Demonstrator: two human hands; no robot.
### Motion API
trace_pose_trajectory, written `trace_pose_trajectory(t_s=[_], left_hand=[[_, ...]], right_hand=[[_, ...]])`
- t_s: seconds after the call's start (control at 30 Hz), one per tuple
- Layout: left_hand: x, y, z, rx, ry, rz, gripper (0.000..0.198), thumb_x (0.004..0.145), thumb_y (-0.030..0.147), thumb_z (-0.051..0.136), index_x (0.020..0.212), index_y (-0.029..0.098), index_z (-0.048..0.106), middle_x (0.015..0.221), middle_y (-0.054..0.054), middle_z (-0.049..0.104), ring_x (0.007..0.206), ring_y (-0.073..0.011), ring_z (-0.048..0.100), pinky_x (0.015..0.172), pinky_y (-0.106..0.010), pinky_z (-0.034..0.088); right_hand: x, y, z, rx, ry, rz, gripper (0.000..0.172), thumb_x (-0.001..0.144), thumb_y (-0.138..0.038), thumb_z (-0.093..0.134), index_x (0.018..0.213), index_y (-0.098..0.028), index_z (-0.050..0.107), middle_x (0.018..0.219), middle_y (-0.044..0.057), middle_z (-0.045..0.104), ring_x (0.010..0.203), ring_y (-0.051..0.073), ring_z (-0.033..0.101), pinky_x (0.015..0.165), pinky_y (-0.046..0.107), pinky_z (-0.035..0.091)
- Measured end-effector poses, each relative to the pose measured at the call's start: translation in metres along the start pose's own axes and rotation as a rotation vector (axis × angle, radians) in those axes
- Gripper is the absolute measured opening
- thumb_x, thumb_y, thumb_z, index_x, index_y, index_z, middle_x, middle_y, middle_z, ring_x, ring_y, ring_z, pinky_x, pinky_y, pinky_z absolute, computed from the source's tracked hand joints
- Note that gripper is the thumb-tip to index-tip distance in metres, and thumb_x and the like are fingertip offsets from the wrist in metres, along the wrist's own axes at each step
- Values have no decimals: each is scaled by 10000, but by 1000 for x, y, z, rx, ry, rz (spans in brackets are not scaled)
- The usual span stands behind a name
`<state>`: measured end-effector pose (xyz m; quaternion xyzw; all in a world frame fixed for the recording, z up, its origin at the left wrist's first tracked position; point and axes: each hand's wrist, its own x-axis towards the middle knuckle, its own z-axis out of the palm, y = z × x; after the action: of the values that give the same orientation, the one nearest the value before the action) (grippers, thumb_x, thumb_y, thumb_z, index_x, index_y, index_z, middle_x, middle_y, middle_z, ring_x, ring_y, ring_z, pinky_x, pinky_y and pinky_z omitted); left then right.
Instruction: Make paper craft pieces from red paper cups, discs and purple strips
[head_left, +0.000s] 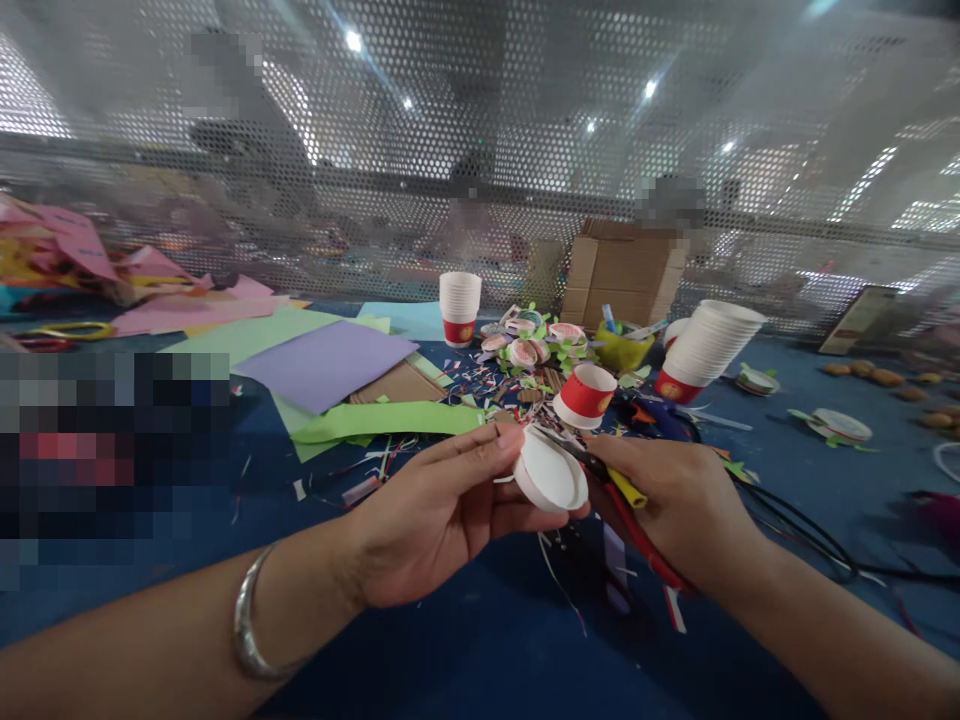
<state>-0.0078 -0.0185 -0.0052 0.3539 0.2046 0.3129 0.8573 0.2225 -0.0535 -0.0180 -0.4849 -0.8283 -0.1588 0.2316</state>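
My left hand [442, 510] grips a small white paper cup [550, 472] by its side, bottom turned toward me. My right hand [671, 505] is wrapped round a pair of scissors [626, 500] with red and yellow handles, blades pointing at the cup's rim. Thin paper strips hang below the cup. A silver bangle [251, 615] sits on my left wrist. Both hands hover above a blue table [465, 640] littered with paper scraps.
Just beyond the hands a red-and-white cup [586, 394] lies tilted. Stacks of cups stand at the back [459, 306] and right [705, 350]. Paper flowers [529, 345], coloured paper sheets [330, 365], a cardboard box [626, 272] and black cables [802, 525] surround them. A mesh screen [480, 150] closes the far side.
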Motion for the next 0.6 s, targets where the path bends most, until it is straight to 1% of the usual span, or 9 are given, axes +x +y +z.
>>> trace_pose_trajectory(t_s=[0.07,0.17,0.3,0.37,0.5,0.6], left_hand=[[1,-1,-1,-9,-5,6,254,999,273,583,1045,96,759,1025,-126,792,952,-248,780,867,-303,642],[1,-2,-3,-26,-33,-7,266,992,299,601,1049,102,770,1016,-117,798,946,-249,787,874,-282,636],[0,-3,-4,-44,-37,-15,261,971,322,644,1050,112,779,1030,-114,804,947,-251,790,857,-259,638],[-1,-4,-3,-47,-48,-15,259,958,327,666,1040,111,783,1027,-114,805,947,-255,791,859,-261,638],[-1,-6,-2,-76,-87,-19,253,950,318,679,1006,97,789,1012,-118,807,947,-254,789,900,-296,634],[0,-7,-2,-81,-91,-20,246,963,304,663,1010,98,789,1022,-122,807,953,-248,788,914,-300,631]], right_hand=[[-1,0,-1,-2,-1,-11,300,1002,-277,484,918,-160,747,742,67,797,570,212,733,508,294,450],[-2,1,-1,-1,11,-22,315,1003,-251,468,899,-147,747,771,84,807,579,219,746,506,293,464],[-3,-1,-1,-15,59,-38,337,1002,-255,463,844,-147,740,792,103,812,572,226,746,500,295,475],[-3,-1,-1,-34,77,-43,322,992,-258,473,846,-149,739,799,111,812,573,231,743,500,298,478],[-3,-3,-1,6,48,-35,253,966,-235,514,888,-149,739,777,93,803,587,217,740,521,281,486],[-3,-3,-2,4,46,-41,250,966,-217,510,886,-152,738,740,79,793,560,206,727,510,274,462]])
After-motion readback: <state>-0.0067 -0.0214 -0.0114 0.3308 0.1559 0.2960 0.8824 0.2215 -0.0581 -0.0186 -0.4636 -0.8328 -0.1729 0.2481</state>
